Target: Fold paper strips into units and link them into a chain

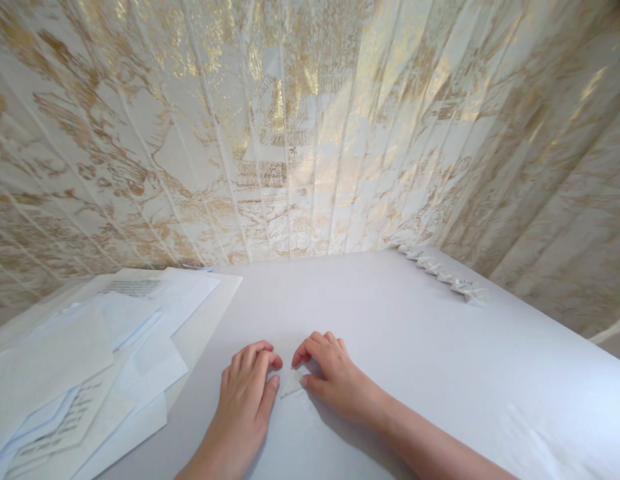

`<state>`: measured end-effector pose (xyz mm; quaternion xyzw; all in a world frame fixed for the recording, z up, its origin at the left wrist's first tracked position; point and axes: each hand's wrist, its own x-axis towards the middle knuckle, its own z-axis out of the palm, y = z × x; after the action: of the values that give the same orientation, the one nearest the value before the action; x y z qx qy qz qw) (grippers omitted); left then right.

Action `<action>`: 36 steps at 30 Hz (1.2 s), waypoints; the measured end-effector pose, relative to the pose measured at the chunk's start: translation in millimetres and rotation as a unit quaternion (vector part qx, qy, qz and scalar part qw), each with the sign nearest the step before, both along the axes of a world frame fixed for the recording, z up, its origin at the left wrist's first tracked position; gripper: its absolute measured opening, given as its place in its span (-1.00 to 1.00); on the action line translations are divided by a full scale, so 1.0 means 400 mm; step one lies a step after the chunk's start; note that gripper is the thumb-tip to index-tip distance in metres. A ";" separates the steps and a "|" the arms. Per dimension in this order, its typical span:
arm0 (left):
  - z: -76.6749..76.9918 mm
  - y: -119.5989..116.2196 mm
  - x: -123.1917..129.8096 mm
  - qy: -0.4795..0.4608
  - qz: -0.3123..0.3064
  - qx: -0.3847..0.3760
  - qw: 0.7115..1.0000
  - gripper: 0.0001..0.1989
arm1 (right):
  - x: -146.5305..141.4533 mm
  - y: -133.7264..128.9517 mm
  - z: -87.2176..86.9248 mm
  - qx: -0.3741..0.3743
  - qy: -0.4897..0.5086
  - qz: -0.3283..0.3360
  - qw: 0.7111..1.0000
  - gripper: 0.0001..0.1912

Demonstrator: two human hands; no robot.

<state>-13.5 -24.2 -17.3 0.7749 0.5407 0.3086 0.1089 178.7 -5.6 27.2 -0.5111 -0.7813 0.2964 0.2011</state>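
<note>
A small white piece of folded paper [291, 385], roughly triangular, lies on the white tabletop between my hands. My right hand [335, 373] has its index fingertip at the paper's upper corner and its thumb at the right side, so the paper sits in its grip. Just left of it, my left hand [247, 383] rests over the table with curled fingers. A small gap shows between its thumb and index finger, and nothing is visible in it. The paper's fine folds are too pale to make out.
A spread pile of paper sheets [145, 360], some printed, covers the table's left side. At the back right, several small folded paper pieces [440, 272] lie in a row. A white and gold patterned curtain [290, 167] hangs behind the table [390, 320].
</note>
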 end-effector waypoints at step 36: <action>0.049 -0.039 0.021 0.093 -0.107 0.007 0.990 -0.90 | 0.029 -0.040 -0.036 0.093 0.052 0.071 0.992 -0.76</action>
<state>-5.1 -39.8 2.4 0.8544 0.4601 0.2260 0.0850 190.1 -21.5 13.0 -0.4175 -0.8283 0.2619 0.2665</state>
